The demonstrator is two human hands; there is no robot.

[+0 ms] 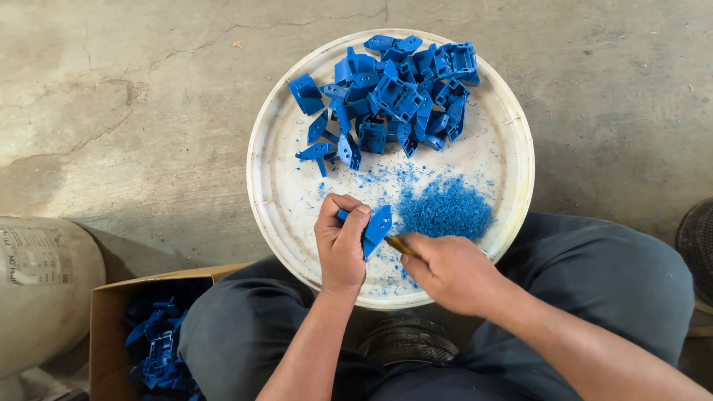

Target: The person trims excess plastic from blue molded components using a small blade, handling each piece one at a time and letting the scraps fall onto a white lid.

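My left hand [340,241] grips a blue plastic bracket part [376,227] over the near side of a round white tray [267,186]. My right hand [449,271] is closed on a small tool with a yellowish handle [399,243], its tip against the part's lower edge. A heap of blue plastic shavings [444,208] lies on the tray just right of the held part. At the tray's far side sits a pile of several blue bracket parts [397,93].
A cardboard box [111,327] holding more blue parts [156,341] stands at my lower left, by my knee. A beige sack or drum [41,286] lies left of it. A dark round grille [697,241] is at the right edge. The floor is cracked concrete [134,111].
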